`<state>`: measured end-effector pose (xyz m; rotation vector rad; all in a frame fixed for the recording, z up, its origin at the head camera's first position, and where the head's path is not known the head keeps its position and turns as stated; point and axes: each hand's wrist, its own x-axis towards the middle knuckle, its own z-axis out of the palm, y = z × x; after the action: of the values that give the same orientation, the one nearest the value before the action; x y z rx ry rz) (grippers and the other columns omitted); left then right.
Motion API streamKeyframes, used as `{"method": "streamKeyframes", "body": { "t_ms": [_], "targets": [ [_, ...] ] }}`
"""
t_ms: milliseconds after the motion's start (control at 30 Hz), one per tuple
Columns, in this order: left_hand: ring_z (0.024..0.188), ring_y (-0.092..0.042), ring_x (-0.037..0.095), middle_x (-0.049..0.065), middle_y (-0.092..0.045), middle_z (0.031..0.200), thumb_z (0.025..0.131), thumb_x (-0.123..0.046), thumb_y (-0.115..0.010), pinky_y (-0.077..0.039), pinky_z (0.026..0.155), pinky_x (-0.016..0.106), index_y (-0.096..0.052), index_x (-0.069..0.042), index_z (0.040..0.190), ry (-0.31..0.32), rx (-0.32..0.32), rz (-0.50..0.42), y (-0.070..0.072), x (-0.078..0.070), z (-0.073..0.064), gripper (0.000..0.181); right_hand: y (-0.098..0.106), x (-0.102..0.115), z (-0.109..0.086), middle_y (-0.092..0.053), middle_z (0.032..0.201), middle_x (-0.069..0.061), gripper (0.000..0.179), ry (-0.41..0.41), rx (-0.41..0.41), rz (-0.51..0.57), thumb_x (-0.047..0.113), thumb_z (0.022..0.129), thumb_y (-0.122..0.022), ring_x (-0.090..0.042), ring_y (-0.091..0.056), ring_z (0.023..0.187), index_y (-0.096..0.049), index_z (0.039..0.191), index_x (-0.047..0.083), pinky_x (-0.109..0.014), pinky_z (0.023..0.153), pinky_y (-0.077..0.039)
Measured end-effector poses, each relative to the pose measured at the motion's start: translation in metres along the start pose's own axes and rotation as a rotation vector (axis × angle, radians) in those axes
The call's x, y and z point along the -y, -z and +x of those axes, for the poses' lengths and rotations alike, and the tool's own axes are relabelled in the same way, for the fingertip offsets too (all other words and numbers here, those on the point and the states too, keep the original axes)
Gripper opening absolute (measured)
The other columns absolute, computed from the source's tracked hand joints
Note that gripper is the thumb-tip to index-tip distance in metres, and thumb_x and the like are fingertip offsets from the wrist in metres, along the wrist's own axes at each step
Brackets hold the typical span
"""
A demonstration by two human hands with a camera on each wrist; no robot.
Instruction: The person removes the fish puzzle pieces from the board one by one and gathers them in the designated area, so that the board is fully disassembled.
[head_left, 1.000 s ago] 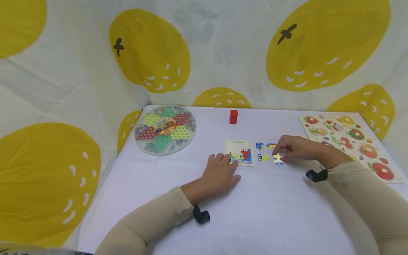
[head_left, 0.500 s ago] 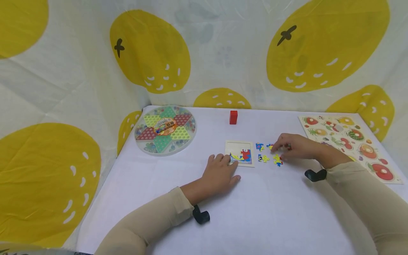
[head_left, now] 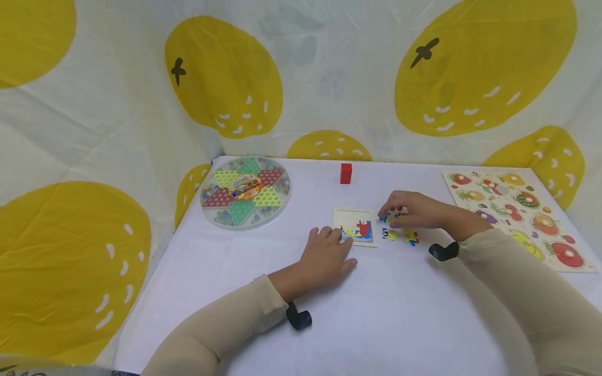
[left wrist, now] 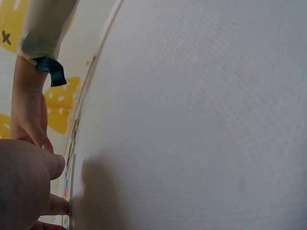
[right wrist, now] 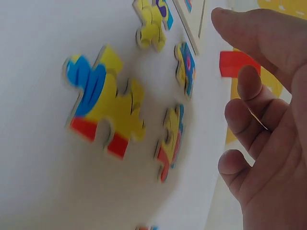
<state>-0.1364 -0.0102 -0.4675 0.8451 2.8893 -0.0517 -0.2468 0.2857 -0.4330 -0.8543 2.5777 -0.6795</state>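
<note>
A small wooden puzzle tray [head_left: 352,216] lies on the white table, with a few joined pieces along its lower part. My left hand [head_left: 324,258] rests at the tray's lower left corner, its fingers extended over the frame. Above the loose jigsaw pieces beside the tray hovers my right hand [head_left: 418,209], its fingers loosely bent. In the right wrist view nothing is between those fingers. Under it lie a large yellow piece [right wrist: 108,103] with blue and red, a yellow-and-red piece [right wrist: 170,143], a blue-and-yellow piece [right wrist: 188,69] and another yellow piece [right wrist: 152,24].
A round Chinese checkers board [head_left: 246,193] with marbles lies at the back left. Behind the tray stands a red block [head_left: 345,173]. A fruit peg board [head_left: 519,219] is at the right, beyond the right forearm. A fruit-print cloth hangs behind the table.
My right hand has moved left, from the lower right pieces to over the upper left piece beside the tray. The left hand has stayed at the tray.
</note>
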Motion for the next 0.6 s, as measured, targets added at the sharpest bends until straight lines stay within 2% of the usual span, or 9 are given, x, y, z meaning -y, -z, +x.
{"method": "streamKeyframes", "body": {
  "t_ms": [333, 600],
  "targets": [
    [0.143, -0.041, 0.027, 0.004, -0.052, 0.154, 0.106, -0.067, -0.049, -0.032, 0.117, 0.055, -0.052, -0.031, 0.161, -0.003, 0.018, -0.017, 0.003, 0.0, 0.0, 0.066, -0.016, 0.003, 0.037, -0.066, 0.115, 0.006, 0.035, 0.028, 0.064, -0.024, 0.024, 0.092, -0.087, -0.02, -0.059, 0.11, -0.079, 0.126, 0.031, -0.042, 0.096, -0.054],
    [0.144, -0.04, 0.027, 0.005, -0.051, 0.155, 0.105, -0.067, -0.05, -0.032, 0.118, 0.056, -0.051, -0.03, 0.161, 0.0, 0.019, -0.027, 0.001, -0.001, 0.0, 0.066, -0.019, 0.008, 0.052, -0.064, 0.114, 0.006, 0.039, 0.0, 0.14, -0.035, 0.021, 0.091, -0.088, -0.019, -0.057, 0.107, -0.08, 0.126, 0.035, -0.036, 0.089, -0.054]
  ]
}}
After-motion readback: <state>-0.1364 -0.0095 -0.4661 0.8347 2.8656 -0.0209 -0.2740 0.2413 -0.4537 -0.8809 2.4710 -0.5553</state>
